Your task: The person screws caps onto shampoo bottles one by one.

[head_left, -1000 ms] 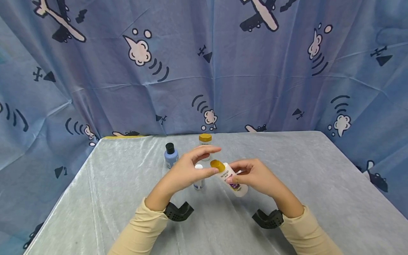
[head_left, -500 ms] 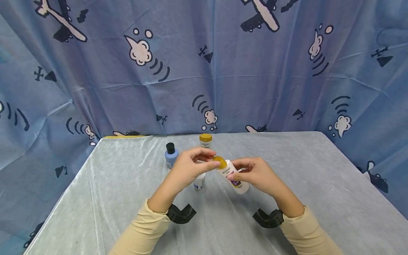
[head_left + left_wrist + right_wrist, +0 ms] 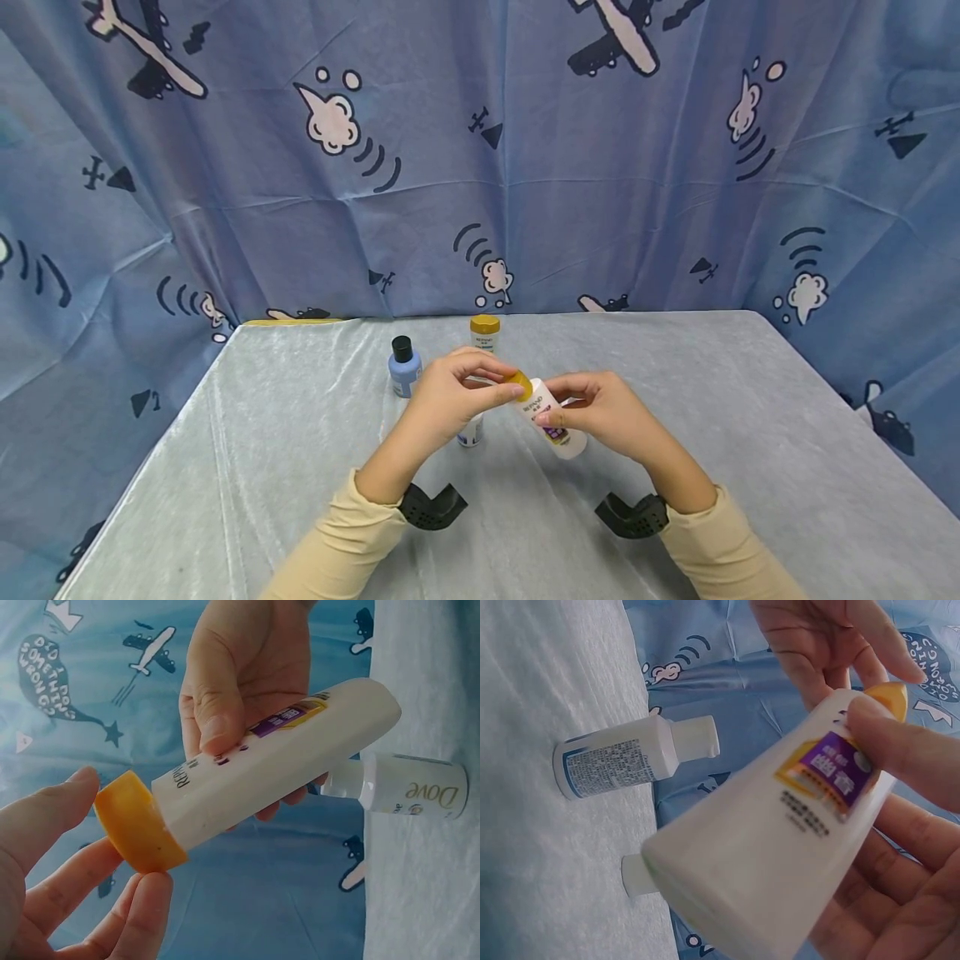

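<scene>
A white bottle (image 3: 534, 405) with a purple label and a yellow cap (image 3: 139, 821) is held tilted above the table, cap end up and to the left. My right hand (image 3: 600, 408) grips the bottle's body, thumb across the label side and fingers behind. My left hand (image 3: 450, 398) pinches the yellow cap between thumb and fingertips. The cap sits at the bottle's neck end; whether it is loose I cannot tell. Behind the left hand a small white Dove bottle (image 3: 416, 786) stands upright, partly hidden in the head view.
A blue bottle with a black cap (image 3: 405, 372) stands left of the hands. Farther back is another yellow-capped bottle (image 3: 485, 332), its lower part hidden by the left hand. A pale cloth covers the table (image 3: 750, 433); a blue patterned curtain (image 3: 600, 208) hangs behind.
My left hand has closed from a spread position onto the yellow cap, moving slightly right. The right hand keeps its grip, and the bottle has shifted only slightly.
</scene>
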### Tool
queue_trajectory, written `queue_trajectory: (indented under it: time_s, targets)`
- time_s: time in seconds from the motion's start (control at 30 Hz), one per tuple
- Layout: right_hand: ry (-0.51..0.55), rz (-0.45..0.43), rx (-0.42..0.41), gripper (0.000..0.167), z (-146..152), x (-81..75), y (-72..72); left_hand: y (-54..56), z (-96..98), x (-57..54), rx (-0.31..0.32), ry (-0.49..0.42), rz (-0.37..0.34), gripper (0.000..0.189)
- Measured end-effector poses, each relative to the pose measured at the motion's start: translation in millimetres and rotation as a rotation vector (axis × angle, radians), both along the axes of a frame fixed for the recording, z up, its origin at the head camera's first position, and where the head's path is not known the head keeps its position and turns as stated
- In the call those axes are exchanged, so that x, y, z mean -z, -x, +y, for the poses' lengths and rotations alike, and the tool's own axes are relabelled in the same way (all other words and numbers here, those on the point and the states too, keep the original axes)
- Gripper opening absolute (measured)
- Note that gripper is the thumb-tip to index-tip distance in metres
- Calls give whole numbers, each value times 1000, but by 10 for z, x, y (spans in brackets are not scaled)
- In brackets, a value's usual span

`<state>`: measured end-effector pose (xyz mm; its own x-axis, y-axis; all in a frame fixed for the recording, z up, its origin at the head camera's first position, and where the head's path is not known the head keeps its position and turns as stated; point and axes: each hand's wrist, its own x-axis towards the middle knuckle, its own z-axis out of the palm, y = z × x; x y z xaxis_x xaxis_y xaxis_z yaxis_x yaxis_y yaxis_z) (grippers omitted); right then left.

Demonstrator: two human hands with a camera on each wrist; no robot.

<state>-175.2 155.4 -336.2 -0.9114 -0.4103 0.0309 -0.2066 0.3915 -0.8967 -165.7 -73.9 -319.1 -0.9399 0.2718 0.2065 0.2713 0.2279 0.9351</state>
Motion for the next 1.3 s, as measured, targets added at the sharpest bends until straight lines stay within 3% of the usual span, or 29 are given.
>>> queue_trajectory:
  time_s: [0.2, 0.53, 0.83, 1.07, 1.3]
  targets:
    - [8, 4, -8, 40, -4, -7, -11, -7, 23, 17, -12, -12, -15, 19]
    - [3, 11, 2, 39, 11, -14, -21, -17, 16, 6, 86, -42, 0, 28]
    - [19, -16, 10, 40, 12, -30, -38, -16, -6, -8, 126, -55, 28, 31]
    - [49, -25, 15, 39, 1, -70, -48, -15, -38, -40, 80, -70, -73, 41]
    - [51, -18, 13, 39, 3, -77, -54, -4, -12, -32, 63, -37, -83, 36]
